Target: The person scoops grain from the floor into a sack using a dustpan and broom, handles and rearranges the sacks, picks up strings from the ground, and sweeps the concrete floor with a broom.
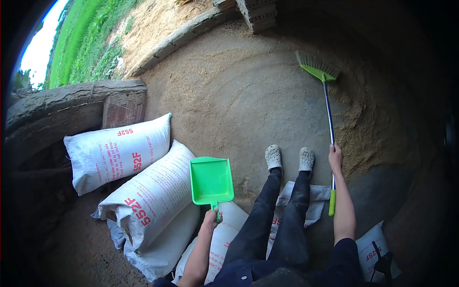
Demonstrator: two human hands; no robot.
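Note:
My left hand [212, 218] is closed round the short handle of a green dustpan [211, 181], held up in front of the white sacks. On the other side, my right hand [335, 157] grips the metal pole of a long broom [329, 112]. The broom's green head [318, 72] has its bristles on the floor at the upper right, beside scattered husks [356, 115]. Its green grip end hangs down past my right forearm.
Stuffed white sacks [122, 150] with red print lie at the left. Another sack [374, 251] is at the lower right, and one [315, 210] lies behind my legs. A low wall [71, 95] and a brick pillar [258, 14] border the floor.

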